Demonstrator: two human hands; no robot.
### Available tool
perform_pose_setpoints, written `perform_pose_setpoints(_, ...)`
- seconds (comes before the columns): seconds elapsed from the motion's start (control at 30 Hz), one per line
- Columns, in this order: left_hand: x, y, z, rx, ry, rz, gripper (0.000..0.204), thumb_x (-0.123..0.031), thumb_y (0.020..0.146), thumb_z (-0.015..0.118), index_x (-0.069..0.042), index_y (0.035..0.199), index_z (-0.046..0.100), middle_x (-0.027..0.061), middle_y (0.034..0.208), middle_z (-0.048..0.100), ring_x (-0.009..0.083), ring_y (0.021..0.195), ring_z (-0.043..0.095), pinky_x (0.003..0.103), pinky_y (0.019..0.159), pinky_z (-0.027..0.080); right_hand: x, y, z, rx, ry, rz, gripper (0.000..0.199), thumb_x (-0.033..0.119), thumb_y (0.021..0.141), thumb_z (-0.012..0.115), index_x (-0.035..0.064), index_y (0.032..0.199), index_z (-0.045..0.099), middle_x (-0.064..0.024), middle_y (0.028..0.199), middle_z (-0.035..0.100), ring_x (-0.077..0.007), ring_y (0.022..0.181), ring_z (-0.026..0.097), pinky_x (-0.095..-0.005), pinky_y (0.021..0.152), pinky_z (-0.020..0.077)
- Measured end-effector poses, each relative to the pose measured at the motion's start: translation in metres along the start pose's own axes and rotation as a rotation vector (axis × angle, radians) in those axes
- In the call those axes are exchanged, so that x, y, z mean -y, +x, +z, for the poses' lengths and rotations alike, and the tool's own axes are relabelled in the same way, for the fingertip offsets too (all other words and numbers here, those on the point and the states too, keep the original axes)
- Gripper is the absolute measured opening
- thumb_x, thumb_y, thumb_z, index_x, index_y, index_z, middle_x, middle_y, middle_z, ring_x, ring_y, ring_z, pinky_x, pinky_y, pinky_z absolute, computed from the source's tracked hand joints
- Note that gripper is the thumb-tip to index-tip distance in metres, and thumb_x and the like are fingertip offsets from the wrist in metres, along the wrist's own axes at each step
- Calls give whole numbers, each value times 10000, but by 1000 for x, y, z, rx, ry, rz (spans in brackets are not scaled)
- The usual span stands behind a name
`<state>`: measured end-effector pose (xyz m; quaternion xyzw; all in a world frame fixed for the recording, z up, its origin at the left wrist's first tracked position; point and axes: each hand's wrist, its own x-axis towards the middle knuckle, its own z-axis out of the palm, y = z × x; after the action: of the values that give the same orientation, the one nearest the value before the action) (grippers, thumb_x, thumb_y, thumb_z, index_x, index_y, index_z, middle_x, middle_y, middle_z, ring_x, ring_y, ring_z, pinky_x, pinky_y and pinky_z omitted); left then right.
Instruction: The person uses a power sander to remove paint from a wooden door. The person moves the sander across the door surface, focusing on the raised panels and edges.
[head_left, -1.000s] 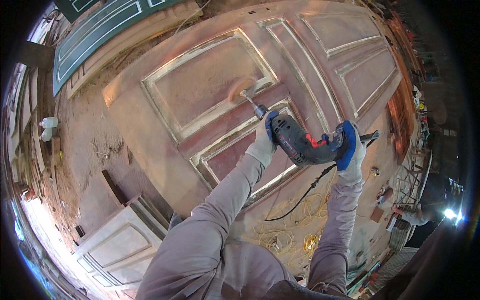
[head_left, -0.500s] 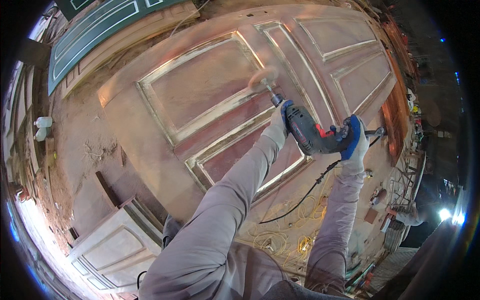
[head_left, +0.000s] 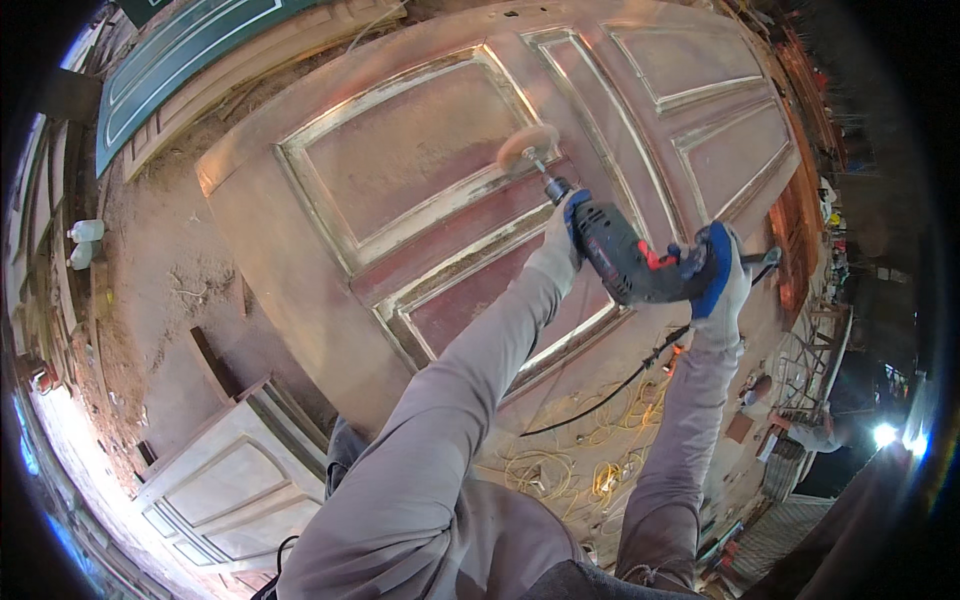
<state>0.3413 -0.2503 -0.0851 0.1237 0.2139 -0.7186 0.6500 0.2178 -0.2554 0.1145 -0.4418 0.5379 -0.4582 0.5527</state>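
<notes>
Both my hands hold a dark power drill with a red trigger. My left hand, in a blue and white glove, wraps round its front just behind the chuck. Round the rear handle my right hand is closed, in a matching glove. A round sanding wheel on a thin shaft sticks out from the chuck, blurred as if spinning. It is over the moulding beside the upper left panel of a large brown wooden door; whether it touches I cannot tell. Pale sanded wood shows along the mouldings.
A black power cord trails from the drill down to the floor, near coiled yellow cable. A pale panelled door lies at lower left, a green door at upper left. White jugs stand at far left.
The drill and both my hands have shifted slightly to the right in the picture. The wheel shows as a broader disc now, and the whole view has moved a little.
</notes>
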Motion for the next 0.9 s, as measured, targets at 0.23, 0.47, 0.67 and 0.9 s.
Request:
perform_pose_setpoints(0.23,-9,-38,-6,-48,-25,40,190,-299,821,611,-110,835,605,60,766,650,206,674,623,358,673,529,7,-12,9,-1,12,51,141,145,890,539,4,888,542,-72,702,531,-160,547,537,-346,590,520)
perform_pose_setpoints(0.47,-50,-100,-55,-154,59,70,203,-286,841,607,-86,877,608,77,813,655,218,738,631,364,713,526,-54,-55,3,150,215,174,117,141,895,512,29,893,545,-72,727,534,-179,614,545,-349,616,509)
perform_pose_setpoints(0.67,-21,-33,-46,-186,243,129,224,-262,813,656,-66,908,601,63,770,639,178,628,619,323,582,523,-89,-27,-55,-143,288,83,165,188,899,518,41,827,539,-42,652,509,-176,571,523,-350,628,488)
perform_pose_setpoints(0.9,-18,-20,-19,-137,473,76,214,-230,781,693,-63,879,601,31,723,616,157,613,605,309,591,510,-113,-16,-76,-137,405,68,231,265,910,487,77,783,530,-31,585,473,-187,523,482,-437,728,482)
